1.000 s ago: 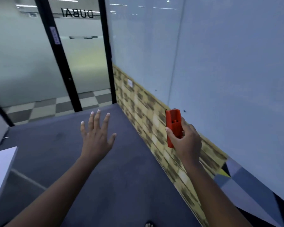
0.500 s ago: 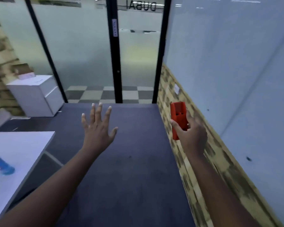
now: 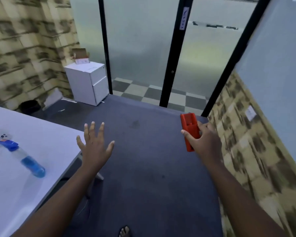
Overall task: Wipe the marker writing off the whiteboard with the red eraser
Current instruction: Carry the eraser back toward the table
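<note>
Bare toes at the bottom edge, on dark blue carpet. To the left, a white table carrying a blue-capped bottle lying on its side. Above the carpet, left hand held out flat, fingers straight and spread, gripping nothing. Opposite, right hand wrapped around the lower half of the red eraser, thumb across its near face, fingers behind. Eraser a bright red-orange plastic block, long and upright, with a recessed slot near its top end, well apart from the whiteboard on the right wall. Farther back, a white drawer cabinet and frosted glass door marked "PUSH".
</note>
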The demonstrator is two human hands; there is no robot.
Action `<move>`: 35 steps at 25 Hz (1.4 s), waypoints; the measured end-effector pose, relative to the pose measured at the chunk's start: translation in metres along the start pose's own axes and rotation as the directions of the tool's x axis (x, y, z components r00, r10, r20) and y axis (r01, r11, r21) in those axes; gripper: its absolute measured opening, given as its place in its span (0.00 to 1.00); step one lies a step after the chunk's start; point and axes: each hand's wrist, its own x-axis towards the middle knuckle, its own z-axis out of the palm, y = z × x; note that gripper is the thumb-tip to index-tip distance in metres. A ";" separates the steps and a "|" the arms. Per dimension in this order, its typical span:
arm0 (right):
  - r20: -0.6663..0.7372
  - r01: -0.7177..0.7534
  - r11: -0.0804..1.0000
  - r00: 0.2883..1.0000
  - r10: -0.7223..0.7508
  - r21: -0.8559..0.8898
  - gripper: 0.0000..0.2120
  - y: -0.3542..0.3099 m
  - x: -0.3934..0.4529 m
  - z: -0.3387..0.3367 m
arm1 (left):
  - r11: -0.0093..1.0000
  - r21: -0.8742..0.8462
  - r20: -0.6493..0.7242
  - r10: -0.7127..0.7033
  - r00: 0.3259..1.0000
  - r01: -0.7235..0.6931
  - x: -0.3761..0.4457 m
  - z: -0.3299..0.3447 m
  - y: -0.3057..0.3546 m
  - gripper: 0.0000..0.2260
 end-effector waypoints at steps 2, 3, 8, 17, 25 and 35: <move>0.015 0.020 1.000 1.000 -0.020 -0.013 0.23 -0.013 0.038 0.019 | 0.999 -0.010 0.006 -0.036 0.999 0.036 0.029 0.010 -0.012 0.38; 0.006 0.033 0.999 0.999 -0.033 -0.022 0.23 -0.023 0.058 0.031 | 0.999 0.014 -0.005 -0.030 1.000 0.030 0.044 0.016 -0.020 0.38; 0.154 0.089 0.994 0.983 -0.098 0.065 0.22 -0.082 0.114 0.125 | 0.982 0.066 0.021 -0.177 0.984 0.176 0.081 0.034 -0.082 0.36; 0.430 0.283 0.930 0.827 -0.361 0.237 0.26 -0.177 0.193 0.310 | 0.829 0.222 0.070 -0.539 0.839 0.513 0.119 0.074 -0.176 0.37; 0.658 0.405 0.848 0.541 -0.524 0.342 0.22 -0.274 0.209 0.465 | 0.646 0.274 0.022 -0.745 0.667 0.712 0.150 0.097 -0.214 0.37; 0.835 0.557 0.785 0.270 -0.480 0.271 0.26 -0.346 0.100 0.611 | 0.646 0.317 0.226 -0.762 0.607 0.694 0.147 0.181 -0.275 0.37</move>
